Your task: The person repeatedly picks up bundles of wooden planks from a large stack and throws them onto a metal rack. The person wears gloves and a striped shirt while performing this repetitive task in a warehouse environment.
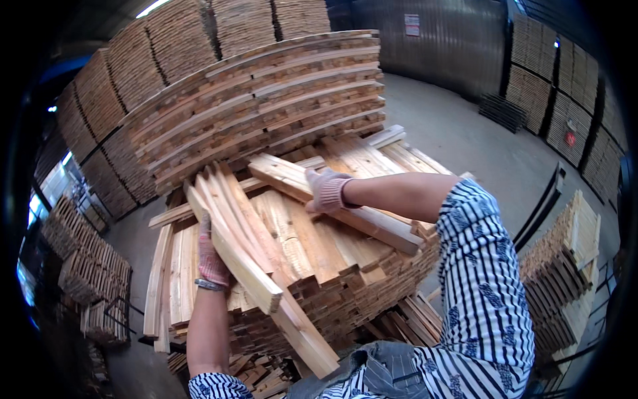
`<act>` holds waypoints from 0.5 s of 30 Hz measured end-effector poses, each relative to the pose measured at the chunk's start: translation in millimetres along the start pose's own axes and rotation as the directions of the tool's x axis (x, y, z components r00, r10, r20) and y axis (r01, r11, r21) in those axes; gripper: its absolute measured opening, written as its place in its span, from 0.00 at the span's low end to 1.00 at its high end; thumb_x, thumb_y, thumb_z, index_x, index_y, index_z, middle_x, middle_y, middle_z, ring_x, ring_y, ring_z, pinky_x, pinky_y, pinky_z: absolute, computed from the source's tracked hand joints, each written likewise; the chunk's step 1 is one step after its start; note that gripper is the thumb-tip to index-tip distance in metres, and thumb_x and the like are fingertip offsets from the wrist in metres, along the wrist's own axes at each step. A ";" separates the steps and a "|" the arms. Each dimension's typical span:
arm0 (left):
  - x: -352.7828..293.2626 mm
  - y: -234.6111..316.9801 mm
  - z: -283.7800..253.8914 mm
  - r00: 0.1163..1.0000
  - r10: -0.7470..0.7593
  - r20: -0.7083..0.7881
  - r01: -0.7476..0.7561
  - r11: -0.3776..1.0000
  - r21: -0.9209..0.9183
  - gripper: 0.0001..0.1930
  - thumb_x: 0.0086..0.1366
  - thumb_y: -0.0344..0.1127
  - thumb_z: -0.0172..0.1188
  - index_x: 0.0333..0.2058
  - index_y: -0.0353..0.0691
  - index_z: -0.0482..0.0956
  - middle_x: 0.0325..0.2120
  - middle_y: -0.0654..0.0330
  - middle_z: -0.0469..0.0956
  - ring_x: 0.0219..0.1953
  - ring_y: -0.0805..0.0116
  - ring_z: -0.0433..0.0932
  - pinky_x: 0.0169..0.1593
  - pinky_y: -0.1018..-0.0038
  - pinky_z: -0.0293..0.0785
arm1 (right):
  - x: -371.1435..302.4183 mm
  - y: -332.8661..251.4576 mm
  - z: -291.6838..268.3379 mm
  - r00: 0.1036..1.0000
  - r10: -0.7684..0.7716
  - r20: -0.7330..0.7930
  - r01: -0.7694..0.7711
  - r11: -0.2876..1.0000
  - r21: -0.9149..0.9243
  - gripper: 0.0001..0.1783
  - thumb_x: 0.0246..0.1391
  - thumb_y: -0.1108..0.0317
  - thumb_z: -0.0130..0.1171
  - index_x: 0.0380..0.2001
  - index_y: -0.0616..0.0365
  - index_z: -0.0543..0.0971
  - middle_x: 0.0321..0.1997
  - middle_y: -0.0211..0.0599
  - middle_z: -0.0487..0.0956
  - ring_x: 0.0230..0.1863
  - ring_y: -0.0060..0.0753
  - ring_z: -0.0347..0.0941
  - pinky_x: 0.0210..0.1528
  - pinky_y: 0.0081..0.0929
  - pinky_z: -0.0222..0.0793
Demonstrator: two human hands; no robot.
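My left hand [212, 259], in a pinkish knitted glove with a band at the wrist, holds the left side of a long pale wooden plank [242, 256]. Its fingers lie along the plank's edge and are partly hidden. That plank slants toward me over other planks, with another plank [306, 332] jutting out below it. Farther right, my right hand [327, 189], gloved alike, is closed over a thick wooden plank [282, 174] that lies slantwise across the pile. Beneath both hands is a broad stack of planks [339, 249], loosely laid on top.
Behind the pile rises a tall, layered lumber stack [266, 93]. More stacks stand at the left [86, 272], right [565, 272] and far right [558, 86]. A black metal bar frame [541, 206] is beside my right arm. Short offcuts [262, 376] lie low in front of me.
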State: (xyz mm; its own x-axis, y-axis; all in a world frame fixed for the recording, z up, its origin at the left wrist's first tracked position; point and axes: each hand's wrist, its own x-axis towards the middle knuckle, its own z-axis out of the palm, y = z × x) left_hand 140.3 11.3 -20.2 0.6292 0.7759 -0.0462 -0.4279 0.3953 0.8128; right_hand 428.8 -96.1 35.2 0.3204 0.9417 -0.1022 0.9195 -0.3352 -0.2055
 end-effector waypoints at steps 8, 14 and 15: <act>-13.6 7.9 6.7 0.999 0.043 0.021 -0.042 0.999 -0.018 0.39 0.66 0.67 0.53 0.64 0.41 0.70 0.55 0.51 0.77 0.53 0.54 0.79 0.58 0.60 0.79 | -28.7 110.5 -73.3 0.983 -0.156 -0.101 0.184 0.892 0.412 0.45 0.50 0.40 0.66 0.63 0.60 0.70 0.55 0.48 0.81 0.55 0.44 0.78 0.57 0.34 0.72; 18.2 -1.0 -25.7 0.987 0.117 0.107 -0.112 0.992 -0.055 0.32 0.73 0.58 0.49 0.62 0.36 0.71 0.51 0.49 0.81 0.47 0.56 0.84 0.50 0.62 0.85 | 5.2 305.5 -46.2 0.990 -0.023 0.141 -0.119 0.421 0.899 0.32 0.55 0.47 0.66 0.55 0.60 0.78 0.46 0.46 0.83 0.43 0.29 0.81 0.46 0.28 0.78; 20.3 -0.8 -36.2 0.984 0.150 0.092 -0.147 0.988 -0.035 0.32 0.73 0.58 0.49 0.62 0.36 0.71 0.51 0.49 0.80 0.47 0.56 0.84 0.50 0.62 0.85 | 7.6 317.6 -34.1 0.970 0.024 0.240 -0.234 0.347 0.908 0.30 0.57 0.48 0.65 0.54 0.59 0.78 0.42 0.42 0.84 0.35 0.31 0.82 0.43 0.31 0.81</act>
State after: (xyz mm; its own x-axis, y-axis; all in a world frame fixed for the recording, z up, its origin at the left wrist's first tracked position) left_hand 129.9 44.5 -42.7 0.6150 0.7777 0.1300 -0.5384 0.2938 0.7898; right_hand 731.0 -194.5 2.3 0.2786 0.8989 -0.3381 0.0377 -0.3620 -0.9314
